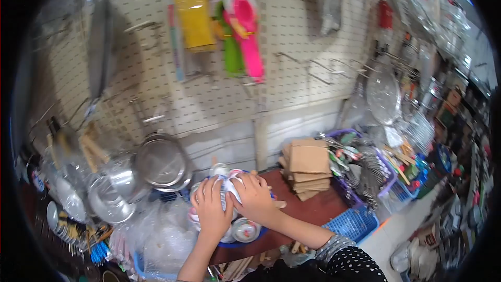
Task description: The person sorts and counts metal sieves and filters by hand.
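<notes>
My left hand and my right hand meet over a group of white, flower-printed round pieces. The fingers of both curl around a white piece with a striped, barcode-like patch; its exact kind is hidden by the hands and blur. Below the hands lies a round flower-printed piece. The pieces sit in a blue container, with pale wooden ends showing around them.
A stack of brown cardboard pieces stands on the red-brown surface. To its right are a purple basket of utensils and a blue basket. Strainers hang at left; clear plastic bags lie below. Pegboard hooks project ahead.
</notes>
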The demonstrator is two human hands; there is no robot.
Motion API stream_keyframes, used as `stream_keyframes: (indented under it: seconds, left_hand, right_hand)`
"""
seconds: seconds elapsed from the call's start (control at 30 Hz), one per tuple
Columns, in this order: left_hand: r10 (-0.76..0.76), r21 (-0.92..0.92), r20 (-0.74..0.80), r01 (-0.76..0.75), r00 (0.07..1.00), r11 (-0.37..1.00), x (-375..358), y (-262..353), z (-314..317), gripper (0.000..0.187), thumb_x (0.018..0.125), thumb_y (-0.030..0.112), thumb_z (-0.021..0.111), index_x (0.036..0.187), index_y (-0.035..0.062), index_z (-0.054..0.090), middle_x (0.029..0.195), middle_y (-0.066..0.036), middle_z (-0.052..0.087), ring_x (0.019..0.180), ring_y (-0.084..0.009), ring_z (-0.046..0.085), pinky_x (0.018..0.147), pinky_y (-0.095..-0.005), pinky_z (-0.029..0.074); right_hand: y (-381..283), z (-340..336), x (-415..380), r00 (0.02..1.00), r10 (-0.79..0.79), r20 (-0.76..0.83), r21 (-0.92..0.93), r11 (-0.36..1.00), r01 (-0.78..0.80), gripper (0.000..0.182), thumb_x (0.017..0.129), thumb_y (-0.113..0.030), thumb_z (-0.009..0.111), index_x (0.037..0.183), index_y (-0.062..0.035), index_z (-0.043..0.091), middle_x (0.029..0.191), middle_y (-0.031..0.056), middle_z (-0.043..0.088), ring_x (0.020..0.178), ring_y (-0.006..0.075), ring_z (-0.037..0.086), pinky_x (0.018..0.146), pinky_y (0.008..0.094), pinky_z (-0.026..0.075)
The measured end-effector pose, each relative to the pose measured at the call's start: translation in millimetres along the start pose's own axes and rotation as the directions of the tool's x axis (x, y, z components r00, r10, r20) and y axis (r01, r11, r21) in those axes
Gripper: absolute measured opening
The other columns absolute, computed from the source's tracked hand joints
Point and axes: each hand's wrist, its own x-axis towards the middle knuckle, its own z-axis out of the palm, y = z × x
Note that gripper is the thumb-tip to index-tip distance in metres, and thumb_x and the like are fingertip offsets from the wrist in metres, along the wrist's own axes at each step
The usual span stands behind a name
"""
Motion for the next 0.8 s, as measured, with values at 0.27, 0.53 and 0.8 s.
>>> stream_keyframes:
  seconds: [0.27,0.53,0.8]
  left_hand:
    - [0.281,-0.442,0.153,-0.189,0.947,0.877,-5.5,164.4,64.4,0.034,0.083,0.015,0.067,0.117,0.0094,0.063,0.123,-0.006,0.06,0.118,-0.0286,0.053,0.099,-0.0449,0.033]
    - [0.423,-0.634,0.191,-0.217,0.886,0.742,50.2,303.0,144.8,0.027,0.088,0.019,0.063,0.113,0.0087,0.062,0.112,-0.008,0.064,0.111,-0.0282,0.057,0.095,-0.043,0.036]
    - [0.635,-0.556,0.099,-0.487,0.766,0.674,130.3,371.5,251.7,0.019,0.09,0.015,0.06,0.106,0.0075,0.063,0.105,-0.008,0.064,0.106,-0.0232,0.058,0.089,-0.0393,0.039]
  right_hand:
    - [98.7,-163.6,-102.9,0.953,0.28,0.112,-0.025,0.96,-0.279,0.036,0.084,-0.021,0.068,0.116,-0.0075,0.06,0.118,0.0094,0.058,0.116,0.0283,0.053,0.099,0.0465,0.037]
    - [217.4,-321.0,-172.5,0.918,0.397,-0.009,0.033,0.918,-0.396,0.021,0.084,-0.01,0.069,0.104,-0.0051,0.066,0.104,0.012,0.066,0.099,0.0315,0.062,0.088,0.0404,0.047]
    - [348.0,-354.9,-215.9,0.882,0.47,0.022,-0.014,0.883,-0.47,0.013,0.087,-0.013,0.066,0.098,-0.006,0.066,0.097,0.011,0.067,0.096,0.0315,0.063,0.084,0.0412,0.048]
